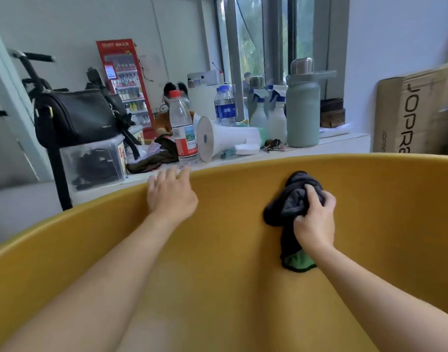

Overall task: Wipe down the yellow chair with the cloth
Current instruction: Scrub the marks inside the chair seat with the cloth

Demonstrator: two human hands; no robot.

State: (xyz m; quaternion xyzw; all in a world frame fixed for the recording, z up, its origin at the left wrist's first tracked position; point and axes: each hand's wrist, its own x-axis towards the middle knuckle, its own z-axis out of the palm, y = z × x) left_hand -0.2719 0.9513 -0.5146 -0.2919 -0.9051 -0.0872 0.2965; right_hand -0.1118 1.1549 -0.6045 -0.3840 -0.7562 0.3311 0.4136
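The yellow chair [243, 250] fills the lower half of the view, its curved backrest facing me. My right hand [315, 221] grips a bunched dark cloth [285, 207] with a green underside and presses it against the inner backrest, right of centre. My left hand [171, 193] lies flat near the top rim of the backrest, fingers spread, holding nothing.
Behind the chair runs a white ledge [345, 139] crowded with a red-capped water bottle [182, 128], a white megaphone [223, 138], spray bottles [276, 115], a green flask [303, 107], keys and a clear box [96, 163] under a black bag [75, 115]. A cardboard box [416, 110] leans at right.
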